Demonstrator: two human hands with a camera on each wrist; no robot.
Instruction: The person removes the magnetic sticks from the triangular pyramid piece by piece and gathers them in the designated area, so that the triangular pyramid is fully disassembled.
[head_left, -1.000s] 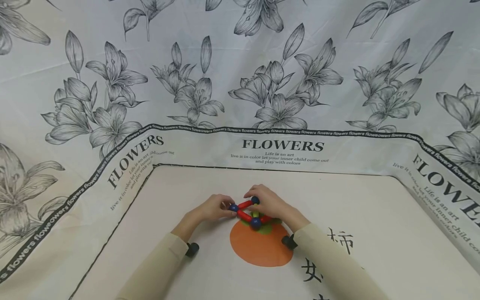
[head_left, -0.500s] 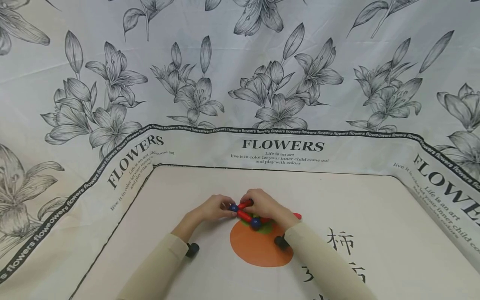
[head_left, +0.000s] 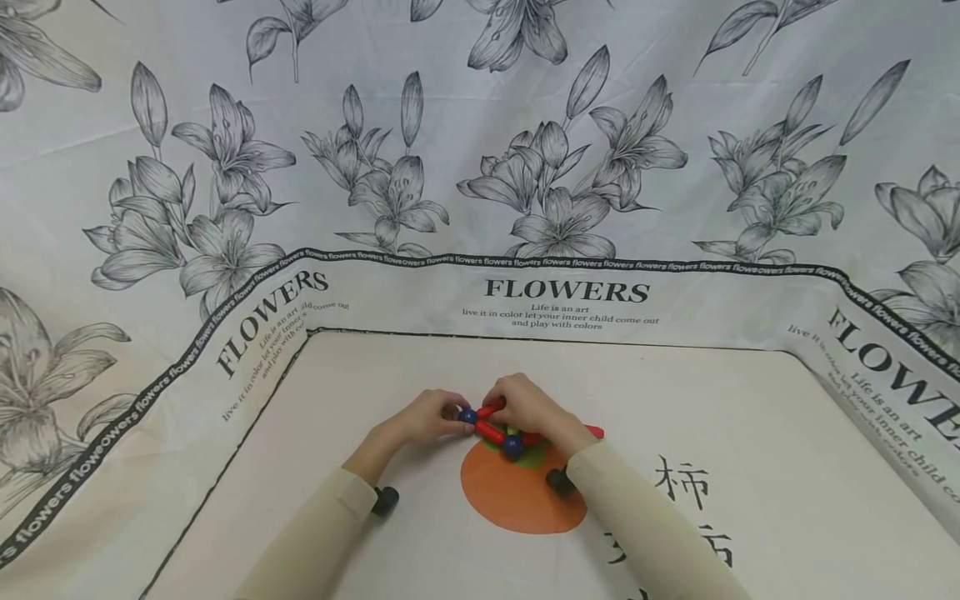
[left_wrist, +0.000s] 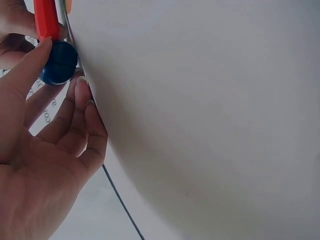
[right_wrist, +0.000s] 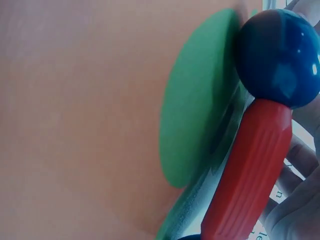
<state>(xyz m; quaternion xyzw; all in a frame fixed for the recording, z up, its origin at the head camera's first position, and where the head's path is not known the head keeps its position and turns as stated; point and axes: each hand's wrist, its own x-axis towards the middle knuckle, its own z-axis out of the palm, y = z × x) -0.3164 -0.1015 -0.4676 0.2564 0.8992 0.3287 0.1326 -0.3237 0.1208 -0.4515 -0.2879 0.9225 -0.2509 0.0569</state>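
A ball-and-stick building toy of red rods, blue balls and a yellow-green rod (head_left: 512, 431) lies in front of me. My left hand (head_left: 431, 415) pinches the blue ball (head_left: 467, 416) at its left corner, thumb on the near side in the left wrist view. From that ball, a red rod (head_left: 491, 408) runs to my right hand (head_left: 521, 407), whose fingers grip its far end and hide the joint there. Another red rod (head_left: 490, 431) leads to the nearest blue ball (head_left: 513, 447), seen large in the right wrist view with a red rod (right_wrist: 250, 170) attached.
Beneath the toy, the white tabletop (head_left: 360, 367) bears a printed orange persimmon (head_left: 517, 492) and black characters (head_left: 681, 482). One red rod end (head_left: 596, 432) shows past the right wrist. A flower-printed cloth (head_left: 570, 208) borders the table behind and at the sides.
My right hand has shifted slightly left and closed over the far blue ball, now hidden. Its forearm moved left, uncovering a red rod end and more characters. My left hand has stayed put.
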